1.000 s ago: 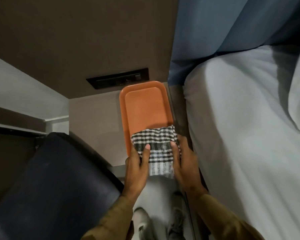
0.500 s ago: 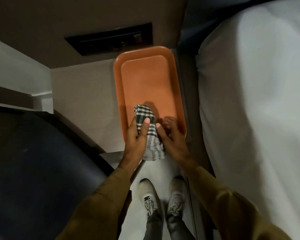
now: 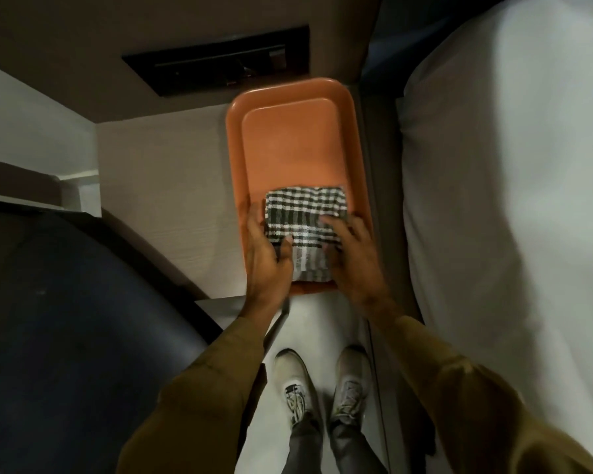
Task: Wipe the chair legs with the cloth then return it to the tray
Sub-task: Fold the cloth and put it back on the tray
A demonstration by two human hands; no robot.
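A black-and-white checked cloth (image 3: pixel 303 224) lies folded flat in the near half of an orange tray (image 3: pixel 290 138) on a small beige table. My left hand (image 3: pixel 266 254) rests on the cloth's left edge, thumb on top and fingers along its side. My right hand (image 3: pixel 351 258) lies on the cloth's right part, fingers spread over it. Both hands touch the cloth; the near end of it is partly hidden between them. The dark chair (image 3: pixel 65 336) fills the lower left; its legs are out of view.
A white-covered bed (image 3: pixel 510 200) runs along the right side, close to the table. A black recessed panel (image 3: pixel 220 68) sits in the wall behind the tray. My two light shoes (image 3: pixel 322 384) stand on the pale floor between chair and bed.
The cloth was bunched into a narrow roll in my hands half a second ago; now it lies spread flat as a folded rectangle inside the tray, with both hands on top.
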